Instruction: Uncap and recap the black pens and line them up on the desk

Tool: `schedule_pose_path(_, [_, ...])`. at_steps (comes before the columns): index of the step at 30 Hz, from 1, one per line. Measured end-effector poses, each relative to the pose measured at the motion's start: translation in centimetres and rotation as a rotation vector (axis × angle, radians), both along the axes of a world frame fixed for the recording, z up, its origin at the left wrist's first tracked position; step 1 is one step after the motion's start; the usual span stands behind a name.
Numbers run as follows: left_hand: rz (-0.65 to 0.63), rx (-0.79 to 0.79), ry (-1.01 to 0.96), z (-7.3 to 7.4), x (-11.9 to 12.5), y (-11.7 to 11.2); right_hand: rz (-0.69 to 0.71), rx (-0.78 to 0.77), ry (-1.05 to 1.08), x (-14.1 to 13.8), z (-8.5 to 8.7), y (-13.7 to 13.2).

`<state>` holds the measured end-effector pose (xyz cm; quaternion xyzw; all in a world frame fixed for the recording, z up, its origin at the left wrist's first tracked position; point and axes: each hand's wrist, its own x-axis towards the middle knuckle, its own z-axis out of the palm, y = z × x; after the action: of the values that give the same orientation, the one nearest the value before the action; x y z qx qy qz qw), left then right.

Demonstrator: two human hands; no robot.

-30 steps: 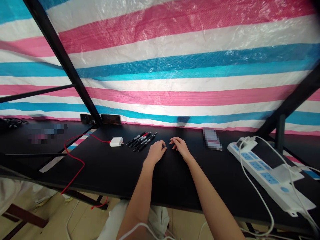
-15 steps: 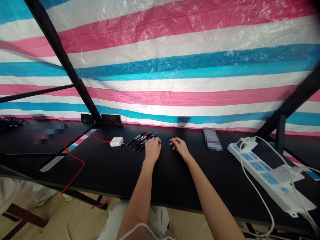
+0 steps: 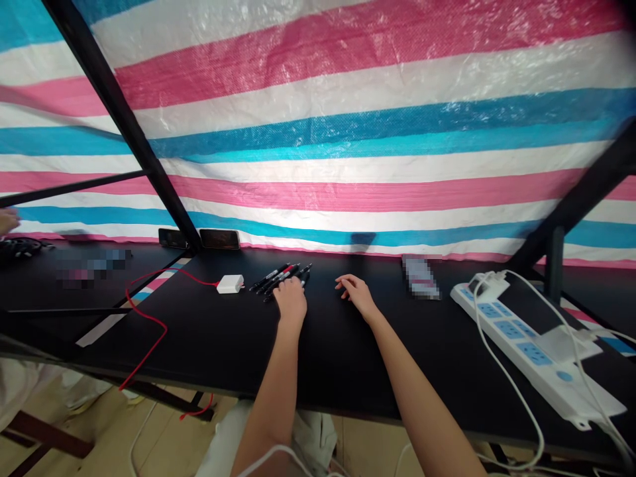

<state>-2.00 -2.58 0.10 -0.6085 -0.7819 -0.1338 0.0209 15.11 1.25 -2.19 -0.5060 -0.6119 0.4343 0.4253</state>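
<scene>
Several black pens (image 3: 271, 277), one with a red part, lie side by side in a slanted bunch on the black table (image 3: 209, 338). My left hand (image 3: 291, 298) reaches over the near right part of the bunch, fingers bent down onto the pens. Its fingertips are hidden, so whether it grips a pen does not show. My right hand (image 3: 358, 296) rests on the tabletop to the right, apart from the pens. Its fingers are loosely bent and apart, with nothing in them.
Left of the pens sits a white charger (image 3: 230, 284) with a red cable (image 3: 161, 321). Phones (image 3: 219, 239) lean at the back. A blurred packet (image 3: 421, 277) and a white power strip (image 3: 527, 348) with cables lie right. Black metal bars (image 3: 124, 126) frame a striped sheet (image 3: 348, 132).
My left hand has shifted left and slightly nearer, exposing the right ends of the pens. My right hand stays almost still. Another person's hand has appeared at the far left edge.
</scene>
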Motion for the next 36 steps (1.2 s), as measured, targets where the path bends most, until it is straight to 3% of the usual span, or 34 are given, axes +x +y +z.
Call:
schedule_pose_path(6, [-0.122,0.009,-0.172,0.4,0.9,0.2,-0.002,-0.004,0.030,-0.1,-0.2,0.2])
schedule_pose_path(11, [-0.406,0.046,-0.255,0.6,1.6,0.2,-0.018,-0.041,0.204,-0.2,0.2,0.2])
schedule_pose_path(14, [-0.489,0.043,-0.304,0.7,1.9,0.1,-0.024,-0.032,0.278,-0.3,0.5,0.1])
schedule_pose_path(27, [-0.494,0.010,-0.303,1.2,2.1,-0.1,-0.184,0.010,0.338,0.4,0.9,0.1])
schedule_pose_path(36, [-0.422,0.057,-0.228,1.2,1.1,-0.2,-0.585,0.072,0.543,2.2,0.4,0.9])
